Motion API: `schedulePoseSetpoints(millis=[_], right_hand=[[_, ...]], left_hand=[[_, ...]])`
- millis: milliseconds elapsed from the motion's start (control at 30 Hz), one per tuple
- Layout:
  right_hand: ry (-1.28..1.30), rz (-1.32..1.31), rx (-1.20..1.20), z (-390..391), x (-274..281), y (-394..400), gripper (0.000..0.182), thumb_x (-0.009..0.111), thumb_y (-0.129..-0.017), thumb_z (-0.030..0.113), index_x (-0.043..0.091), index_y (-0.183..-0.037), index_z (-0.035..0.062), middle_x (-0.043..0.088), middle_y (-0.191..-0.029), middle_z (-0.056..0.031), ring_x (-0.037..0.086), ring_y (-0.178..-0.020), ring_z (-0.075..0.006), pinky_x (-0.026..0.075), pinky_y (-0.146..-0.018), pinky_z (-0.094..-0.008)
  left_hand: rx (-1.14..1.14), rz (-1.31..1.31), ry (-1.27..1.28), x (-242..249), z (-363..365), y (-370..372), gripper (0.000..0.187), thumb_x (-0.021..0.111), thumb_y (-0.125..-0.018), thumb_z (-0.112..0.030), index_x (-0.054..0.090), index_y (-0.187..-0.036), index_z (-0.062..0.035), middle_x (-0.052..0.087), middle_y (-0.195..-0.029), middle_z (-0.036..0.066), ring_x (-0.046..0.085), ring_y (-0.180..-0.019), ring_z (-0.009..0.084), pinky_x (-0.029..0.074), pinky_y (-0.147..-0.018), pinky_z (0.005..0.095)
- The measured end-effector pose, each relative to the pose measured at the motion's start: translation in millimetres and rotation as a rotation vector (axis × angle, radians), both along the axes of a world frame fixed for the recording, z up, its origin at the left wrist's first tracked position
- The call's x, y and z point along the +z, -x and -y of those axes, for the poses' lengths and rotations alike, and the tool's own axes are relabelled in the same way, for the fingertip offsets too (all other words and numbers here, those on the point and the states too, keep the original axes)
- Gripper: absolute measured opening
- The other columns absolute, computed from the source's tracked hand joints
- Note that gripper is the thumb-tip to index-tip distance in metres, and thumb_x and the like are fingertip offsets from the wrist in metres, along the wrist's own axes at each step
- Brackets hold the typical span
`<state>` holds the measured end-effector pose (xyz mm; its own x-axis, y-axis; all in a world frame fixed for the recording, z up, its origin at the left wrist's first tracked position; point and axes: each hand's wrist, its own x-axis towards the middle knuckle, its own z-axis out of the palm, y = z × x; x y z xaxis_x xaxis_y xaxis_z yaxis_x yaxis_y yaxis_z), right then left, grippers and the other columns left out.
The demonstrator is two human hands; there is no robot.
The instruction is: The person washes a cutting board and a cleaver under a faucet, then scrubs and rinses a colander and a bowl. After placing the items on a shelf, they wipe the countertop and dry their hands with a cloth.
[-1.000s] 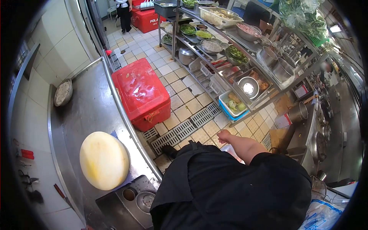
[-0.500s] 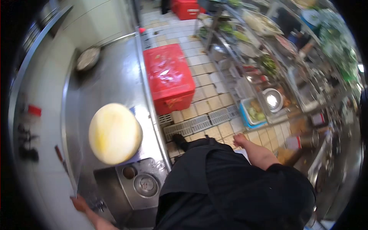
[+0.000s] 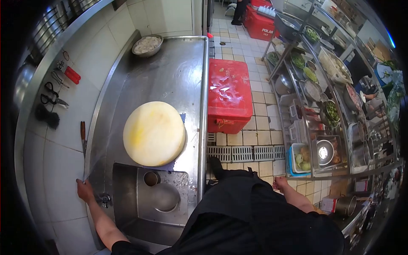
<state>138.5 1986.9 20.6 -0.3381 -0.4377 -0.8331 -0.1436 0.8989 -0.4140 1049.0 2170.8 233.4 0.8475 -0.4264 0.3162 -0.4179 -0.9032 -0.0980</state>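
My left hand (image 3: 86,191) is at the wall-side edge of the sink, its fingers closed around something thin and shiny that I cannot make out. Just above it, a wooden-handled knife (image 3: 83,131) stands against the tiled wall, its blade pointing down. A thick, round, pale cutting board (image 3: 154,134) with a yellow stain rests on the steel counter, partly over a blue cloth (image 3: 169,165). Over the floor on the other side of my body, my right hand (image 3: 279,183) hangs with curled fingers and nothing visible in it.
The steel sink (image 3: 125,191) holds a small metal cup (image 3: 151,178). A bowl of pale food (image 3: 147,45) stands in the counter's far corner. Scissors (image 3: 53,94) hang on the wall. A red cooler box (image 3: 229,93) adjoins the counter; a metal rack (image 3: 297,97) of food containers stands right.
My view has turned and sharpened, so the counter, cutting board and cooler box appear farther right. Both hands keep about the same places, the left still by the sink's wall-side edge.
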Motion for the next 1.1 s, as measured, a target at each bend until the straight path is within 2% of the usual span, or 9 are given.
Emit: schedulePoseSetpoints(millis=[300, 467, 533, 633, 667, 733, 900, 1000, 1100], right_hand=[[-0.031, -0.041, 0.029, 4.5, 6.8, -5.7, 0.018, 0.052, -0.092, 0.025, 0.050, -0.099, 0.0080, 0.058, -0.077, -0.0076, 0.059, -0.061, -0.0189, 0.051, -0.052, -0.0345], [-0.004, -0.017, 0.024, 1.4, 4.4, -2.0, 0.017, 0.052, -0.089, 0.020, 0.049, -0.097, 0.0055, 0.058, -0.075, -0.0102, 0.060, -0.059, -0.0211, 0.052, -0.049, -0.0346], [-0.013, -0.006, 0.032, -0.1, 2.0, -0.4, 0.018, 0.052, -0.089, 0.021, 0.049, -0.098, 0.0055, 0.058, -0.075, -0.0104, 0.060, -0.059, -0.0211, 0.052, -0.050, -0.0349], [-0.018, -0.024, 0.034, -2.4, 3.0, -0.5, 0.017, 0.050, -0.091, 0.021, 0.051, -0.100, 0.0069, 0.058, -0.077, -0.0084, 0.058, -0.063, -0.0206, 0.050, -0.054, -0.0361], [-0.017, -0.019, 0.032, -2.7, 2.1, 1.0, 0.017, 0.050, -0.090, 0.022, 0.051, -0.099, 0.0071, 0.058, -0.077, -0.0084, 0.058, -0.063, -0.0202, 0.049, -0.054, -0.0361], [-0.023, -0.012, 0.045, -2.0, 4.8, -2.4, 0.017, 0.050, -0.090, 0.022, 0.052, -0.098, 0.0072, 0.058, -0.078, -0.0084, 0.058, -0.064, -0.0198, 0.049, -0.055, -0.0362], [-0.003, -0.024, 0.034, -0.7, 5.1, -0.9, 0.014, 0.052, -0.088, 0.023, 0.055, -0.089, 0.0090, 0.058, -0.068, -0.0063, 0.056, -0.057, -0.0170, 0.047, -0.053, -0.0341], [-0.016, -0.036, 0.135, 3.6, 7.4, 2.6, 0.018, 0.051, -0.090, 0.021, 0.050, -0.097, 0.0051, 0.058, -0.074, -0.0095, 0.059, -0.058, -0.0206, 0.052, -0.051, -0.0351], [-0.001, -0.107, 0.260, 9.1, 23.6, -4.9, 0.016, 0.051, -0.089, 0.019, 0.050, -0.096, 0.0046, 0.058, -0.071, -0.0101, 0.059, -0.058, -0.0208, 0.052, -0.049, -0.0346]], left_hand=[[0.004, 0.026, 0.019, -1.8, 3.0, 3.1, 0.036, 0.056, -0.084, -0.025, 0.049, -0.109, 0.0002, 0.064, -0.091, 0.021, 0.062, -0.084, 0.0399, 0.049, -0.072, 0.0489], [-0.050, 0.103, 0.057, -2.0, 1.9, 6.1, 0.034, 0.055, -0.084, -0.024, 0.049, -0.108, -0.0001, 0.064, -0.093, 0.021, 0.062, -0.084, 0.0400, 0.049, -0.072, 0.0489], [0.025, 0.004, -0.003, -0.6, 3.5, 3.1, 0.042, 0.053, -0.084, -0.026, 0.049, -0.117, -0.0005, 0.064, -0.096, 0.022, 0.061, -0.088, 0.0408, 0.048, -0.076, 0.0486], [0.016, 0.023, 0.024, -3.6, 2.9, 2.9, 0.047, 0.053, -0.084, -0.026, 0.047, -0.123, -0.0008, 0.064, -0.096, 0.022, 0.062, -0.088, 0.0401, 0.049, -0.076, 0.0481], [0.026, 0.024, 0.018, -1.3, 3.8, 7.2, 0.047, 0.053, -0.084, -0.026, 0.047, -0.123, -0.0008, 0.064, -0.096, 0.022, 0.062, -0.088, 0.0401, 0.049, -0.076, 0.0481], [0.009, 0.063, 0.040, 6.6, 9.7, 20.0, 0.035, 0.057, -0.084, -0.025, 0.050, -0.107, 0.0002, 0.064, -0.096, 0.021, 0.062, -0.087, 0.0396, 0.048, -0.074, 0.0489], [0.004, 0.030, 0.023, 9.3, 10.1, 21.3, 0.036, 0.059, -0.083, -0.027, 0.051, -0.106, -0.0001, 0.064, -0.096, 0.021, 0.061, -0.088, 0.0395, 0.049, -0.074, 0.0485], [-0.007, 0.042, 0.034, 6.8, 8.2, 17.7, 0.038, 0.060, -0.083, -0.027, 0.051, -0.108, 0.0001, 0.064, -0.097, 0.021, 0.062, -0.089, 0.0391, 0.049, -0.074, 0.0482], [0.009, 0.020, 0.044, 14.8, 13.5, 27.8, 0.041, 0.060, -0.082, -0.026, 0.051, -0.112, 0.0008, 0.064, -0.100, 0.021, 0.062, -0.091, 0.0382, 0.049, -0.076, 0.0469]])
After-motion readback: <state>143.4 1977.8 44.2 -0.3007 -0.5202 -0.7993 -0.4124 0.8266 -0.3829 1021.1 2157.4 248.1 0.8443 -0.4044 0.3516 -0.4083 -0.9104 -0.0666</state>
